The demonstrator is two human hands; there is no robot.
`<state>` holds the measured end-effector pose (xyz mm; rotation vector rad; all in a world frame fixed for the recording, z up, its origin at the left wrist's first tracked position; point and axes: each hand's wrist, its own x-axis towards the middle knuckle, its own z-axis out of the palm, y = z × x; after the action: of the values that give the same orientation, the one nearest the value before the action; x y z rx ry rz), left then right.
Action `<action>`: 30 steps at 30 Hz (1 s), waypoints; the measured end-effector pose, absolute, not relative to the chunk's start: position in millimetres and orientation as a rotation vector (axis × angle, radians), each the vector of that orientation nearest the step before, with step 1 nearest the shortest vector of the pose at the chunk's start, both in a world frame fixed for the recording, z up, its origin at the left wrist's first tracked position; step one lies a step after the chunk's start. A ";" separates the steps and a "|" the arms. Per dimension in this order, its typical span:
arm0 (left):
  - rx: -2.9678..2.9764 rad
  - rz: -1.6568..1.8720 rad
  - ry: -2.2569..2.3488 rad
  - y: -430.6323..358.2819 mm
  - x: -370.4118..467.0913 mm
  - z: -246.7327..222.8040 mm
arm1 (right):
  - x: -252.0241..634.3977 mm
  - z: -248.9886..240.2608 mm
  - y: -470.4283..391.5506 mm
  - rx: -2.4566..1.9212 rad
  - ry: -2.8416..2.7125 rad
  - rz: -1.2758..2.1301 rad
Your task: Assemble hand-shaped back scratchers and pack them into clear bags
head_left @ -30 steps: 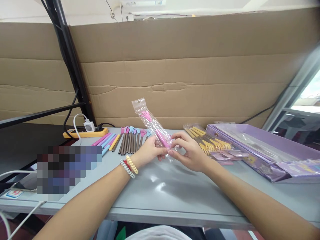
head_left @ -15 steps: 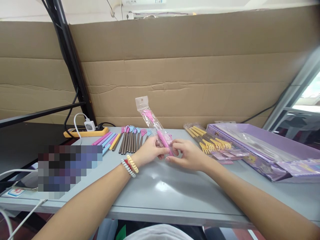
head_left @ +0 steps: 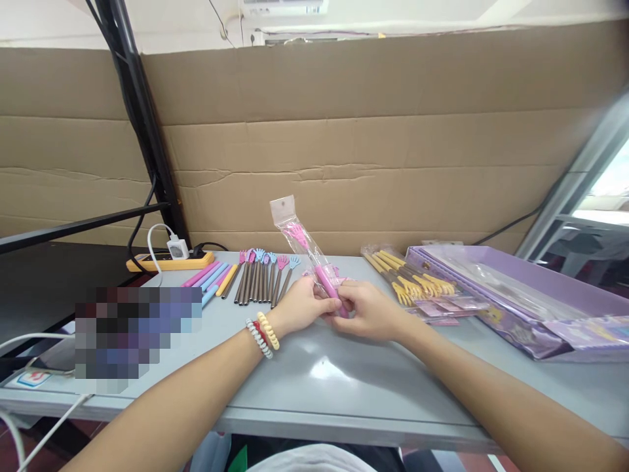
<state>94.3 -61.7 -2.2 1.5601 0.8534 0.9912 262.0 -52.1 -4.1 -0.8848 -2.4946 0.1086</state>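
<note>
Both hands are closed on a pink back scratcher (head_left: pixel 325 280) inside a clear plastic bag (head_left: pixel 284 211). It tilts, with its small hand-shaped head up and to the left. My left hand (head_left: pixel 305 303) grips the handle from the left, thumb on top. My right hand (head_left: pixel 368 309) pinches the lower end, and its fingertips are partly hidden. Behind my left hand lie several back scratcher heads on dark rods (head_left: pixel 255 278), pink, blue and purple. Coloured handles (head_left: pixel 209 275) lie left of these. Bagged yellow back scratchers (head_left: pixel 407 278) lie right of my right hand.
A purple open box (head_left: pixel 521 314) with plastic bags in it stands on the right of the grey table (head_left: pixel 295 387). An orange power strip (head_left: pixel 170 262) with a white plug sits at the back left. A cardboard wall (head_left: pixel 344 144) closes off the back.
The bagged back scratcher has shifted slightly down and right in view, along with my left hand. My right hand has closed in on its lower end.
</note>
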 end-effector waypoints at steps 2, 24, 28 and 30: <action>1.535 0.986 0.847 -62.0 94.5 -1.9 | 261.9 -4.8 -51.9 -0.889 -2.493 0.113; 1.624 0.889 0.870 -56.6 91.3 -3.5 | 267.0 -4.7 -47.2 -0.802 -2.262 0.009; 1.660 0.867 0.944 -57.6 91.7 -3.2 | 265.5 -6.6 -47.7 -0.714 -2.364 0.072; 1.694 0.866 0.955 -57.2 91.7 -4.2 | 264.8 -8.0 -47.4 -0.695 -2.392 0.088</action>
<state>91.7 -57.2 -4.2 1.6938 0.9546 0.8657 264.8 -47.4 -8.0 -0.6951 -2.3920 0.0878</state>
